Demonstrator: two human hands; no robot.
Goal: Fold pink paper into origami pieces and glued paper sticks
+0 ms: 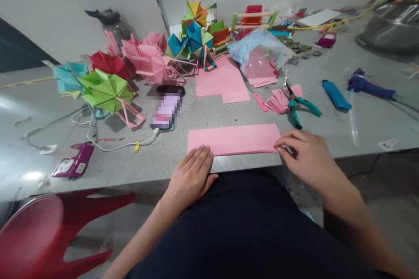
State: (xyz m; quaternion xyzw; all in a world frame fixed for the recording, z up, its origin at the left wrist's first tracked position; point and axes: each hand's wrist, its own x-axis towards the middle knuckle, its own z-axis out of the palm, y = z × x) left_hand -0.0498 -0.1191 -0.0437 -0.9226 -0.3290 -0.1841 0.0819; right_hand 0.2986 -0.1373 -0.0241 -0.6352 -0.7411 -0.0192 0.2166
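A folded pink paper strip (234,138) lies flat near the front edge of the grey table (373,117). My left hand (193,176) rests flat on the strip's near left corner, fingers stretched out together. My right hand (306,157) presses its fingertips on the strip's right end, fingers curled in a pinch at the fold edge. Green-handled pliers (299,107) lie just beyond the right hand, beside a pile of small folded pink pieces (279,100).
Behind lie a pink sheet (222,80), a bag of pink paper (258,56), several paper pinwheel models (108,89), a phone (165,111) with cable, a blue lighter (335,95), a glue gun (369,87) and a metal bowl (393,28). A red stool (49,235) stands at lower left.
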